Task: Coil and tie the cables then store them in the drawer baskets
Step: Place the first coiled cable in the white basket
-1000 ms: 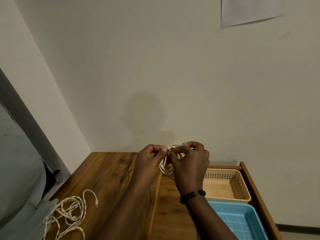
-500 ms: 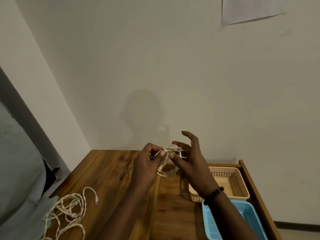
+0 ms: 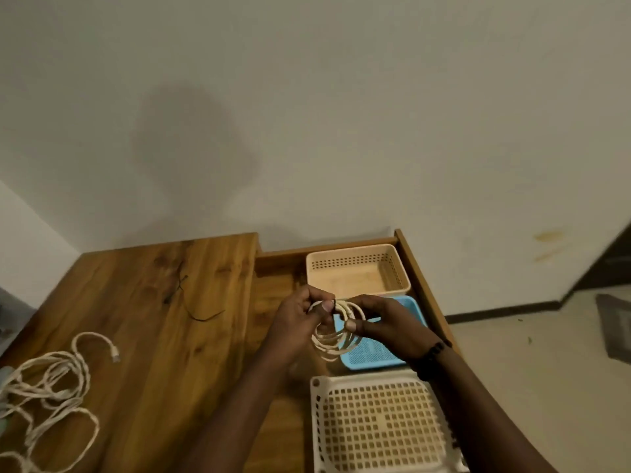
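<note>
Over open drawer [image 3: 421,271], above blue basket [image 3: 375,353]: left hand [image 3: 300,324] and right hand [image 3: 386,324] both pinching coiled cable [image 3: 336,339], tie apparently going on. Baskets hold nothing visible. Second cable [image 3: 51,387] uncoiled on tabletop [image 3: 153,336].

Domestic room, plain corner. Evidence: bare off-white plastered wall [image 3: 341,97]; wooden desk top [image 3: 136,319] set against it; open wooden drawer [image 3: 420,278] holding plastic storage baskets, beige [image 3: 358,254], blue [image 3: 415,308] and white [image 3: 372,380]; pale tiled floor [image 3: 529,363] with dark skirting.
</note>
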